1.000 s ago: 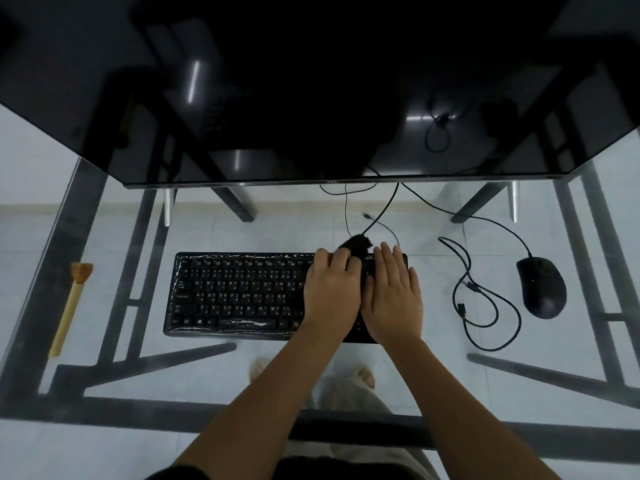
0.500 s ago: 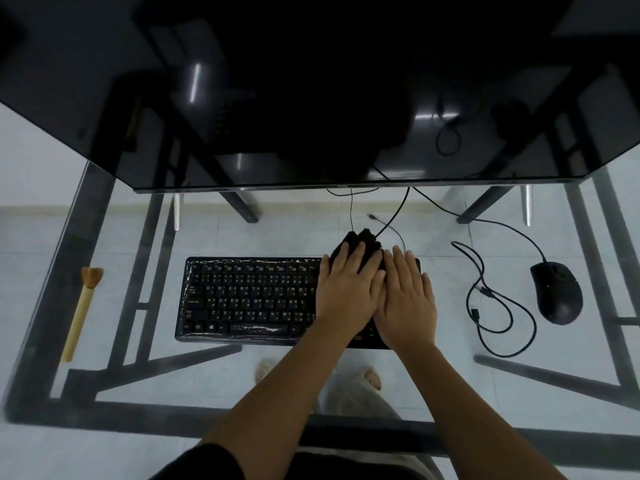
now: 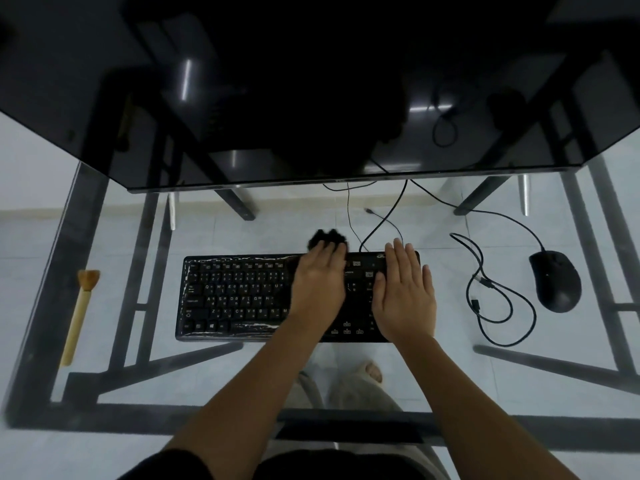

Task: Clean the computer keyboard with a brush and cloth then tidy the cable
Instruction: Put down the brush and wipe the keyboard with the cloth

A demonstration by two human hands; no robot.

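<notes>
A black keyboard (image 3: 235, 296) lies on a glass desk (image 3: 173, 382). My left hand (image 3: 320, 289) presses flat on a dark cloth (image 3: 327, 237), whose bunched end sticks out past the keyboard's far edge. My right hand (image 3: 403, 296) rests flat and open on the keyboard's right end, a gap away from the left hand. The keyboard cable (image 3: 384, 216) runs from the far edge up behind the monitor. A wooden brush (image 3: 79, 317) lies at the desk's left side, away from both hands.
A large dark monitor (image 3: 311, 98) overhangs the back of the desk. A black mouse (image 3: 557, 280) sits at the right, with a loose looped cable (image 3: 498, 299) between it and the keyboard. My feet show through the glass.
My left hand has slid leftward with the cloth, away from my right hand, which has stayed on the keyboard's right end. The two hands were side by side before.
</notes>
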